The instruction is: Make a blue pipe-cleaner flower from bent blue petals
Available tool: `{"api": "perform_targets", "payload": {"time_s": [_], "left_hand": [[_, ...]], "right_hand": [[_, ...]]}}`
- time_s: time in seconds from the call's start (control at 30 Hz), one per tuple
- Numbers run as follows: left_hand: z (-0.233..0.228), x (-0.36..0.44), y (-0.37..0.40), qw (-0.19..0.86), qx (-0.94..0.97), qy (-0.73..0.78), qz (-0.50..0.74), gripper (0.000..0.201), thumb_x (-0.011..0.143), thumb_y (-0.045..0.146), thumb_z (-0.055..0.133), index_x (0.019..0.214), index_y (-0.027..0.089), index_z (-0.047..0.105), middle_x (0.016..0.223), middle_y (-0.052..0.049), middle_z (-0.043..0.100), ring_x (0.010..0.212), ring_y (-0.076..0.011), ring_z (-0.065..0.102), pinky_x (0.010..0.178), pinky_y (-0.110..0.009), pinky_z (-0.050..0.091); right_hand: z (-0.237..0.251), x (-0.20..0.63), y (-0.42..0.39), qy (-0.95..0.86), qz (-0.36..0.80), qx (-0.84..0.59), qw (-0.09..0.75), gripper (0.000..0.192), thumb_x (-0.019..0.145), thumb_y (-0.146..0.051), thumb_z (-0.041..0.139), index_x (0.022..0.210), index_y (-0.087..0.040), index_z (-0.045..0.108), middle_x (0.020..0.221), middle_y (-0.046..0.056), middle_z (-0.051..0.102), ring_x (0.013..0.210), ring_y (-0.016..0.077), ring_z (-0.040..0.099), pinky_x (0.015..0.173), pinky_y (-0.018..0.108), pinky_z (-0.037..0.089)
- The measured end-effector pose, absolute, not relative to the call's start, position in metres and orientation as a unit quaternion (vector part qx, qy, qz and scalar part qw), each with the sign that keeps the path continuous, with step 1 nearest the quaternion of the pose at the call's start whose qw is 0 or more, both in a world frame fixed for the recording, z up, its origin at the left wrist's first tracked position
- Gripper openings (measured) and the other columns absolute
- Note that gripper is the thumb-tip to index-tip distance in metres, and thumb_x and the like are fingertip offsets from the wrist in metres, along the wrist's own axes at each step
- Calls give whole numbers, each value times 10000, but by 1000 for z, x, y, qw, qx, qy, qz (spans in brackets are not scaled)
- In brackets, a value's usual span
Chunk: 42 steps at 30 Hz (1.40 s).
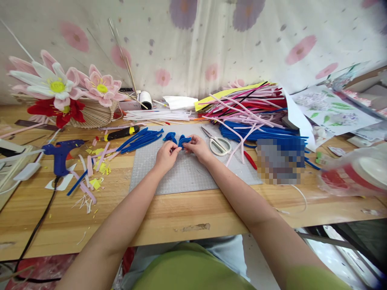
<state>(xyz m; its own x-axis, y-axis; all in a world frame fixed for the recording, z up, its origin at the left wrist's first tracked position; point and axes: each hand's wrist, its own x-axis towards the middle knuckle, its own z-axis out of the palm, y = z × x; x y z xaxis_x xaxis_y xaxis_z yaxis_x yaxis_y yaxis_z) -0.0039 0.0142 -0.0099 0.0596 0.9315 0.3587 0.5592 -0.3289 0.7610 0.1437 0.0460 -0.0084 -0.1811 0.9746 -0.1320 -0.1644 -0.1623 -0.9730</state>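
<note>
Over a grey cutting mat (187,177), my left hand (167,154) and my right hand (197,147) meet on a small bent shape of blue pipe cleaners (178,139). Both hands pinch it from below, fingers closed on its loops. A bundle of straight blue pipe cleaners (139,139) lies just left of the hands. White-handled scissors (219,144) rest on the mat right of my right hand.
A blue glue gun (60,155) with a black cord stands at the left among paper scraps. Pipe-cleaner flowers (63,90) sit at the back left. A heap of pink, red and blue pipe cleaners (254,114) fills the back right. A clear plastic bag (356,171) lies far right.
</note>
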Motion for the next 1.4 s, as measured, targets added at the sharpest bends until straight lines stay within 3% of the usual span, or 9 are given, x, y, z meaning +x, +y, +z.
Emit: {"api": "perform_targets", "payload": {"time_s": [0.27,0.47,0.63,0.9,1.4], "left_hand": [[-6,4,12,235,685,538,431,136,740,264,585,651,185,519,695,6,528,613,-110,437,594,-249,344],[-10,10,15,430,567,519,474,196,723,343,590,637,179,525,574,27,499,543,-94,431,548,-237,343],[-8,10,17,476,505,518,500,250,676,403,632,647,174,536,605,12,552,557,-92,465,556,-237,369],[-13,12,15,384,589,532,472,197,717,336,588,618,180,519,572,26,510,538,-92,436,539,-237,344],[-14,8,15,315,599,565,472,203,744,341,567,623,181,530,606,18,532,556,-103,458,562,-248,348]], "right_hand": [[-8,139,44,-447,609,-439,486,293,541,-221,613,767,-198,427,574,-92,511,460,54,450,490,214,411],[-10,140,47,-448,614,-416,499,368,539,-264,648,798,-209,392,604,-86,519,465,59,451,471,213,393],[-8,141,47,-462,620,-384,505,436,538,-257,665,877,-220,393,676,-68,545,555,82,499,477,208,406],[-9,139,46,-472,568,-450,502,236,584,-205,503,789,-210,387,546,-104,451,427,51,399,428,198,357],[-11,139,47,-508,556,-447,482,215,581,-204,526,769,-207,422,577,-82,470,462,60,421,409,192,385]]}}
